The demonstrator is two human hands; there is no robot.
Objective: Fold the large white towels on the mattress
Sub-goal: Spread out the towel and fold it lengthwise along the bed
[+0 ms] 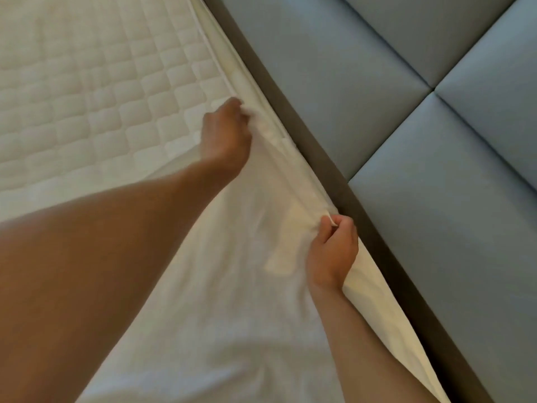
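Observation:
A large white towel lies spread over the quilted white mattress, reaching its far edge. My left hand grips the towel's far edge, fingers curled round bunched cloth near the mattress seam. My right hand pinches the same edge farther right, a bit of white cloth showing between thumb and fingers. The stretch of towel between the two hands is pulled into a ridge with creases. Both forearms cross the towel from the lower part of the view.
A dark bed frame strip runs diagonally along the mattress edge. Behind it stands a padded grey-blue headboard of square panels. Bare quilted mattress fills the upper left.

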